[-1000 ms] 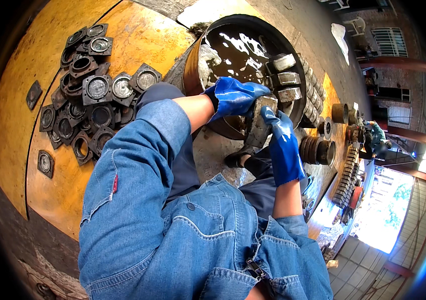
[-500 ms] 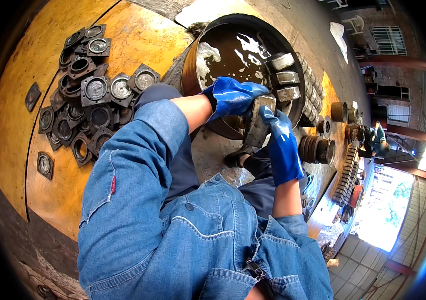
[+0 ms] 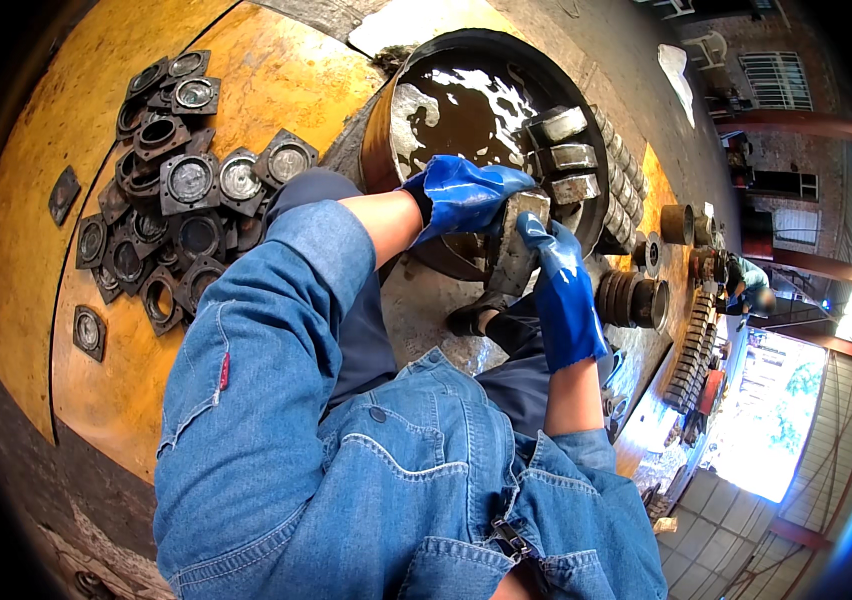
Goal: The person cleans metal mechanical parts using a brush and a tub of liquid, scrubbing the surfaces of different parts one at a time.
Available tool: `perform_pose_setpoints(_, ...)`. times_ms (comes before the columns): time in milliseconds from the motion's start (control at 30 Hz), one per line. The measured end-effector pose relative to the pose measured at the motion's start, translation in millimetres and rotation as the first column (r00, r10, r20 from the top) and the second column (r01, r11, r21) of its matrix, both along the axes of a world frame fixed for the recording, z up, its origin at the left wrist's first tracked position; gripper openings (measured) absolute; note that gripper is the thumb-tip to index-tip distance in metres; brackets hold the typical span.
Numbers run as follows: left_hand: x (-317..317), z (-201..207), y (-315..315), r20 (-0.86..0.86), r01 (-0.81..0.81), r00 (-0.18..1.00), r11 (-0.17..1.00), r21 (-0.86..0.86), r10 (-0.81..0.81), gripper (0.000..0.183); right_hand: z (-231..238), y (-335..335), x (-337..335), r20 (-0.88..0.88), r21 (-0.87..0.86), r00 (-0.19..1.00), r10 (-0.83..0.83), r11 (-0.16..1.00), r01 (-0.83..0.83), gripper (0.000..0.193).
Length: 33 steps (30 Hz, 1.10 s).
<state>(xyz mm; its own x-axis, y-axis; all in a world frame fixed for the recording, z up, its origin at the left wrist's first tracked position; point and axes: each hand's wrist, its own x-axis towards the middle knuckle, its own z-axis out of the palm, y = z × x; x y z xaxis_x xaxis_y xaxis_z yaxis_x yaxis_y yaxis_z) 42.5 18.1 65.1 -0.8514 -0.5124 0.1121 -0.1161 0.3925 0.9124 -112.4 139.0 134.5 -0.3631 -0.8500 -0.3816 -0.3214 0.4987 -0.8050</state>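
Our left hand [image 3: 471, 194] and right hand [image 3: 564, 290] grasp the metal block [image 3: 516, 250] between them, its long axis running toward us.

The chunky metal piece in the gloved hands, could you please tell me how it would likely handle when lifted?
The metal piece is probably stiff, given its hard-edged, blocky shape. It may be heavy for its size, as it looks thick and metallic. It could be slippery if wet, being close to a drum of dark liquid.
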Motion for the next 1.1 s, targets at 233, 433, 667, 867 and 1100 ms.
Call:
perform_pose_setpoints(233,7,9,0,0.087,-0.017,0.995,0.968,-0.252,0.040,0.051,0,2,-2,-0.020,0.019,1.000,0.017,1.000,-0.017,0.054)
perform_pose_setpoints(433,7,11,-1,0.078,0.009,0.997,0.976,-0.217,0.008,0.050,-3,3,-3,-0.057,-0.001,0.998,0.005,1.000,-0.005,0.054)
perform_pose_setpoints(667,-7,-22,-3,-0.016,-0.027,1.000,0.981,-0.190,0.025,0.043,0,4,-2,-0.081,0.042,0.997,0.007,0.999,-0.004,0.053)
perform_pose_setpoints(867,-13,-30,-6,-0.122,-0.088,0.991,0.951,-0.297,0.054,0.051,-2,2,-3,-0.088,0.042,0.996,-0.002,0.999,0.006,0.055)
perform_pose_setpoints(1100,-22,-44,-6,-0.130,0.002,0.991,0.999,-0.040,-0.007,0.040,1,1,3,-0.047,0.028,0.999,-0.024,0.999,0.025,0.053)
